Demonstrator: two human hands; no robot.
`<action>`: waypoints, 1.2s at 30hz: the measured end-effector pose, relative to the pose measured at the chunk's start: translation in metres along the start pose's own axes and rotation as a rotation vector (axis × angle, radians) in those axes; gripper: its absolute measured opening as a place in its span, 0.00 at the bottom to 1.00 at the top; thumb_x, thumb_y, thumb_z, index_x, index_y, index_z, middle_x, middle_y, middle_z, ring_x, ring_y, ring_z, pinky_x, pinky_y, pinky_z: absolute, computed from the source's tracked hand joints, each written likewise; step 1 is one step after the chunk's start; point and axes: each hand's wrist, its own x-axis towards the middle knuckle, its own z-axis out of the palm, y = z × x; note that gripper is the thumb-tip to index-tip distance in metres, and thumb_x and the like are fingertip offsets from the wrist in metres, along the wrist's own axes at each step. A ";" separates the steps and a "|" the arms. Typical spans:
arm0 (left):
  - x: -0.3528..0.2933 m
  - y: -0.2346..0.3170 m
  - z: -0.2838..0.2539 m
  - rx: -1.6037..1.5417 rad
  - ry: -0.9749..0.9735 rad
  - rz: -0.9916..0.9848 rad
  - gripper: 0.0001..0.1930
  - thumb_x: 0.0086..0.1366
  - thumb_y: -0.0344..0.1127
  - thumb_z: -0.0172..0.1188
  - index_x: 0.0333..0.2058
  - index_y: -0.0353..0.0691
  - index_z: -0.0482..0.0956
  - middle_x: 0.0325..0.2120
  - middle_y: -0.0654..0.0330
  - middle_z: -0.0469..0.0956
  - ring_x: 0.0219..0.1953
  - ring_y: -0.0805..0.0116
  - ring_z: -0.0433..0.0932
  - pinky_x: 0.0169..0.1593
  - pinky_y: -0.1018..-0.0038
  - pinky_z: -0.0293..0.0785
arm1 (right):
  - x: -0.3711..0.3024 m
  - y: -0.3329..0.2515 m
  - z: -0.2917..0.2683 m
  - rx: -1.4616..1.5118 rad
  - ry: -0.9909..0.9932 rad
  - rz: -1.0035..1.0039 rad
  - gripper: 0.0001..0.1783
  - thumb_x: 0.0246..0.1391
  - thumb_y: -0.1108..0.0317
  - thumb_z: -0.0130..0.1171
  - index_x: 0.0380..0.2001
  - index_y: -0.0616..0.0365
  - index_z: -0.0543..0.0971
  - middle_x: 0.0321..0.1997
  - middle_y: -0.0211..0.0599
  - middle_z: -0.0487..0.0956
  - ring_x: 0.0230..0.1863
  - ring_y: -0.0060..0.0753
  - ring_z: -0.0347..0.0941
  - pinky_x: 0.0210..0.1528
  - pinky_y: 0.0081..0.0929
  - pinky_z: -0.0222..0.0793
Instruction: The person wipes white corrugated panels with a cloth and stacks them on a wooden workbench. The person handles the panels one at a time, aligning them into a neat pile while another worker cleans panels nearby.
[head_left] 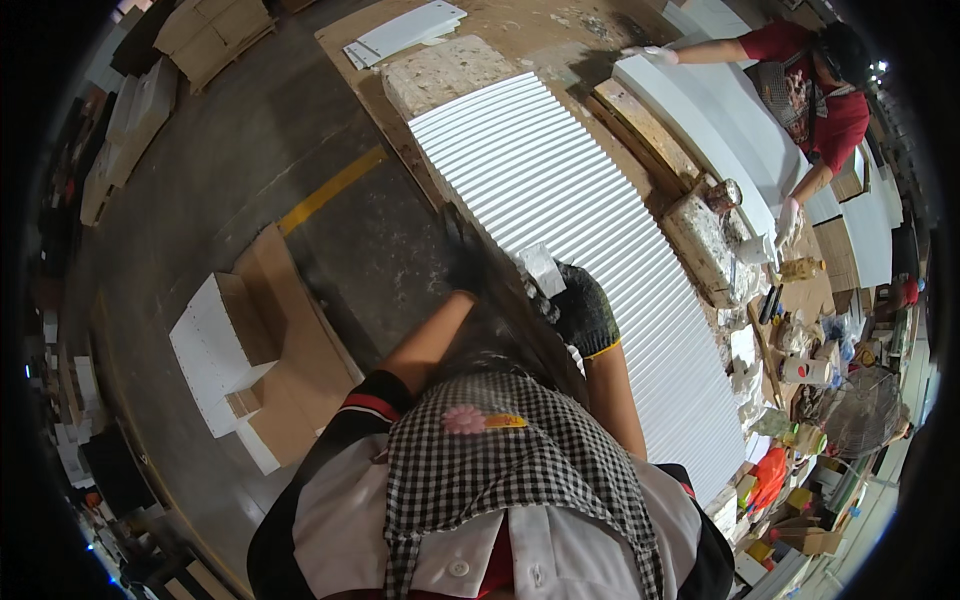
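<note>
My right hand (588, 308), in a dark knit glove with a yellow cuff edge, is closed on a small pale square piece (541, 270). It is at the near left edge of a long row of white slats (560, 165), packed side by side. Whether the piece is a pad or folded sheet, I cannot tell. My left hand (462, 262) is beside the row's left edge, dark-gloved and blurred against the dark floor. Its fingers cannot be made out, nor whether it holds anything.
Across the bench, a co-worker in red with pale gloves handles a large white panel (690, 125). Cans, bottles and a fan (862, 412) crowd the right side. White strips (405, 32) lie at the far end. On the floor to the left stands a white-sided box (222, 345) on cardboard.
</note>
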 end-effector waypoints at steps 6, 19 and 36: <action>-0.021 0.019 0.014 0.139 0.034 0.008 0.33 0.74 0.26 0.43 0.75 0.30 0.47 0.77 0.44 0.44 0.77 0.46 0.50 0.76 0.64 0.54 | 0.015 -0.029 0.016 -0.840 0.421 -0.291 0.26 0.65 0.58 0.59 0.64 0.53 0.76 0.47 0.45 0.82 0.43 0.40 0.80 0.45 0.38 0.78; -0.006 -0.005 0.001 0.170 -0.090 0.024 0.34 0.71 0.23 0.45 0.74 0.30 0.47 0.75 0.35 0.44 0.77 0.39 0.46 0.78 0.59 0.52 | 0.011 -0.061 0.074 -1.429 0.359 -0.642 0.28 0.56 0.60 0.65 0.60 0.53 0.76 0.51 0.54 0.79 0.46 0.60 0.76 0.46 0.51 0.76; -0.002 -0.010 -0.002 0.049 -0.071 0.015 0.35 0.72 0.27 0.45 0.75 0.34 0.45 0.75 0.34 0.44 0.76 0.37 0.49 0.75 0.60 0.58 | 0.019 -0.051 0.080 -1.407 0.070 -0.650 0.28 0.57 0.62 0.65 0.61 0.53 0.75 0.54 0.52 0.77 0.43 0.57 0.76 0.41 0.50 0.77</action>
